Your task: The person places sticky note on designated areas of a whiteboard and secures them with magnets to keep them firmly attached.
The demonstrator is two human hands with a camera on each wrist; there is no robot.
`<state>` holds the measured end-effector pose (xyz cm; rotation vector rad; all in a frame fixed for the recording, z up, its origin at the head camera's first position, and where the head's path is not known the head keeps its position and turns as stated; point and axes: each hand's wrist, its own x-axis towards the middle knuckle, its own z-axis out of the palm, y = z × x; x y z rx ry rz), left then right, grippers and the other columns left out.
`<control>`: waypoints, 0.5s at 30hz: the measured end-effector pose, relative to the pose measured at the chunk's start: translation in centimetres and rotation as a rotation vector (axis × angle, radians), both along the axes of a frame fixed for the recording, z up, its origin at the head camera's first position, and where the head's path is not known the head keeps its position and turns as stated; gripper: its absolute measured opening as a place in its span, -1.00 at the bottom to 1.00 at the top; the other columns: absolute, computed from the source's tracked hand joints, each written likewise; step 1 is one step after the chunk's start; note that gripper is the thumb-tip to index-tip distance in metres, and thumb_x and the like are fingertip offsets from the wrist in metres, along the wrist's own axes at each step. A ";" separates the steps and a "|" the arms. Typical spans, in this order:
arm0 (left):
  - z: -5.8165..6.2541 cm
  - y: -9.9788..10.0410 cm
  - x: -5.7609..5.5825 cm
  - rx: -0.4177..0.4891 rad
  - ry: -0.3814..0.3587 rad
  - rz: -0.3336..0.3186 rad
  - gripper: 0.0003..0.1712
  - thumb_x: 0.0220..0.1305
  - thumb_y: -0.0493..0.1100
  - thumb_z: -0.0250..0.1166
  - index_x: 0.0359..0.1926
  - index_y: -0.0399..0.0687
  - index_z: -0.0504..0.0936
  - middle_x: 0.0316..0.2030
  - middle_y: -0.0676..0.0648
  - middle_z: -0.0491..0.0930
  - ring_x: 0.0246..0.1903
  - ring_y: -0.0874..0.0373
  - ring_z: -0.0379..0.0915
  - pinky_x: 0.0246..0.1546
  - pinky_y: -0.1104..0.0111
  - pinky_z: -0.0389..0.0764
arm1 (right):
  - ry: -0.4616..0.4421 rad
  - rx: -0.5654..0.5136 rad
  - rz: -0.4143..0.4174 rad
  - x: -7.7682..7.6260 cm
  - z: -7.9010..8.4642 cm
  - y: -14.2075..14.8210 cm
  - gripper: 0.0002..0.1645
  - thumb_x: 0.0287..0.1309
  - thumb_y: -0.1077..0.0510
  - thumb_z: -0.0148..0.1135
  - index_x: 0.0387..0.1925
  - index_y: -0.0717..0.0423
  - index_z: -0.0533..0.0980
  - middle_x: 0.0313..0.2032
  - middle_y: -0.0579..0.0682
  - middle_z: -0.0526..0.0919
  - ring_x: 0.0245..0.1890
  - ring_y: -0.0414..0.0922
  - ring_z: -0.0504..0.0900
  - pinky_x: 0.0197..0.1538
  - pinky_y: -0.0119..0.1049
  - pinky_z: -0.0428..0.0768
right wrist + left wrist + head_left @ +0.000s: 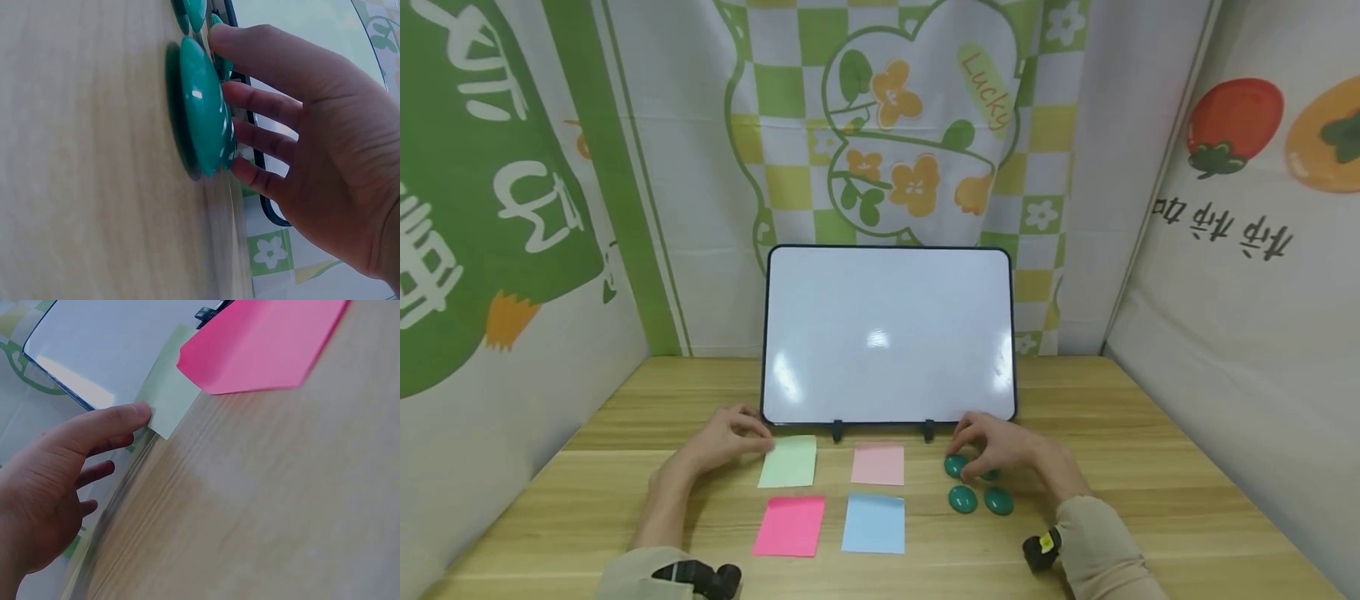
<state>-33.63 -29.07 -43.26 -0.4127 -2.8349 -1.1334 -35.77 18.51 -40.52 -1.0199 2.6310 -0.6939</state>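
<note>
My left hand (728,438) pinches the left edge of a pale green sticky note (792,463) between thumb and forefinger; the note lies on the table before the whiteboard. In the left wrist view, the thumb lies over the note's corner and the other fingers are loosely bent. On the right, my right hand (1002,443) has thumb and forefinger around the upper left of several glossy, domed green magnets (953,464). Another magnet (991,475) is partly covered by that hand. Two more, a left one (962,499) and a right one (998,501), sit nearer me.
A whiteboard (887,333) with a black frame stands upright at the back on small black feet (838,431). Light pink (878,464), bright pink (789,527) and blue (874,523) sticky notes lie between my hands. Printed curtains (700,167) enclose the wooden table (1150,500).
</note>
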 end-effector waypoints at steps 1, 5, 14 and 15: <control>0.1 0.0 0.0 0.000 -0.002 0.008 -0.77 0.13 0.08 0.46 -0.29 0.08 0.79 0.25 -0.30 0.42 0.34 -0.41 0.10 0.27 -0.43 0.07 | 0.003 -0.005 -0.001 0.1 0.1 0.0 -0.63 0.00 -0.01 0.48 -0.07 -0.20 0.69 0.00 -0.13 0.46 0.07 -0.10 0.36 0.15 -0.05 0.40; 0.2 0.0 0.1 0.008 -0.012 0.030 -0.76 0.12 0.11 0.46 -0.33 0.08 0.77 0.40 -0.31 0.27 0.44 -0.44 -0.19 0.28 -0.49 -0.11 | 0.027 -0.015 -0.004 0.1 0.2 -0.1 -0.63 0.01 -0.01 0.48 -0.07 -0.20 0.68 0.02 -0.12 0.47 0.10 -0.08 0.37 0.20 0.00 0.41; 0.3 -0.1 0.2 0.040 0.010 0.033 -0.73 0.12 0.12 0.46 -0.32 0.06 0.77 0.49 -0.26 0.13 0.48 -0.42 -0.31 0.27 -0.52 -0.20 | 0.104 -0.053 0.027 -0.1 0.3 -0.1 -0.61 0.03 -0.03 0.46 -0.04 -0.16 0.68 0.06 -0.12 0.48 0.13 -0.07 0.38 0.22 0.00 0.43; 0.4 -0.1 0.2 0.045 0.010 0.039 -0.73 0.12 0.12 0.46 -0.32 0.06 0.77 0.50 -0.24 0.12 0.49 -0.41 -0.33 0.27 -0.52 -0.23 | 0.119 -0.058 0.030 -0.2 0.4 -0.2 -0.61 0.04 -0.03 0.45 -0.04 -0.15 0.67 0.07 -0.11 0.49 0.14 -0.07 0.38 0.22 0.00 0.43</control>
